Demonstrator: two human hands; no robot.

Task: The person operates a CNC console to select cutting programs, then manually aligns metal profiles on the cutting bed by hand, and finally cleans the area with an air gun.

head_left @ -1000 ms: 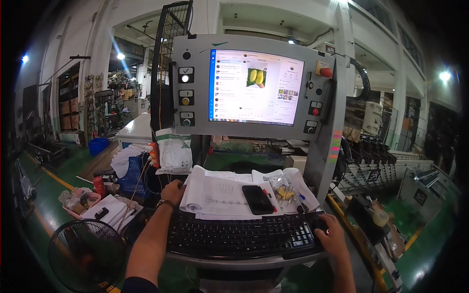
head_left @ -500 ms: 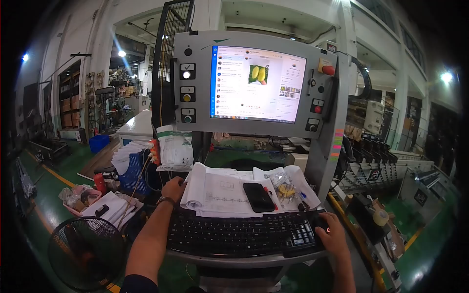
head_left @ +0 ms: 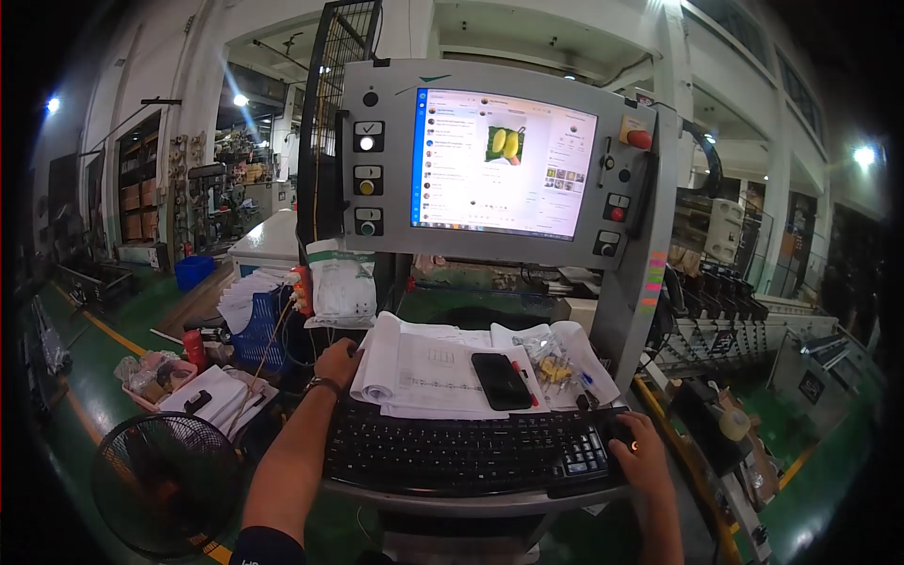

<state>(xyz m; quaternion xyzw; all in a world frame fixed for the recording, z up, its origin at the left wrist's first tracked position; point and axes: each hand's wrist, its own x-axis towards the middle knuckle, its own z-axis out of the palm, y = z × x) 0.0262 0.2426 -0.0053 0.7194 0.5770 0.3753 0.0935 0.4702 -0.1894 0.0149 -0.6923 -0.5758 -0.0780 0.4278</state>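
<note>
Operator's station, viewed from the head camera. The right hand (head_left: 642,463) lay curled over a dark mouse (head_left: 621,435) at the right end of the bench (head_left: 471,497), grasping it from above; a small red light showed at the mouse between the fingers. The left hand (head_left: 337,363) rested at the left edge of the bench, loosely closed against the rolled left margin of a stack of paper drawings (head_left: 424,372), just beyond the far left corner of the black keyboard (head_left: 461,450); whether it gripped the paper or only touched it could not be told. The keyboard occupied the near edge of the bench between the two hands. On the drawings lay a black phone (head_left: 501,381), face up, with a red pen (head_left: 524,381) touching its right side, and just to the right a clear plastic bag (head_left: 549,363) of small yellow parts. Above the bench stood a grey control panel whose lit monitor (head_left: 502,165) showed a chat window with a picture of yellow fruit; a red emergency-stop button (head_left: 638,138) sat at its upper right corner. A black floor fan (head_left: 165,485) stood on the green floor, below and left of the bench.
</note>
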